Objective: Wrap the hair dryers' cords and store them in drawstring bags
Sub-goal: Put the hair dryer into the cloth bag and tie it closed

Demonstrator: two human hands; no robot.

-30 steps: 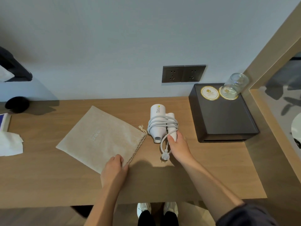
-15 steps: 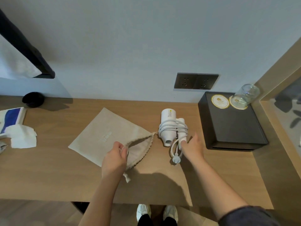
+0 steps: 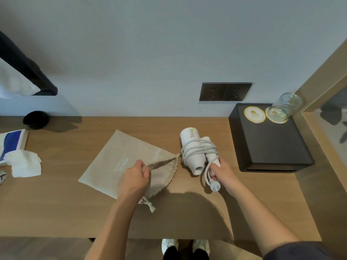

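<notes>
While our left hand (image 3: 134, 178) pinches the upper lip of the drawstring bag (image 3: 120, 162) and lifts it, the mouth gapes toward the right, its lower lip lying on the desk (image 3: 56, 203) under that hand. Just right of the mouth lies the hair dryer (image 3: 193, 152), its cord (image 3: 199, 150) coiled around body and handle, the plug (image 3: 215, 186) dangling loose beside our right hand (image 3: 224, 174), which is closed around the handle end. We judge it best to raise the lip higher, tuck the plug against the handle, and slide the dryer leftward nozzle-first, so no loop catches the gathered hem.
</notes>
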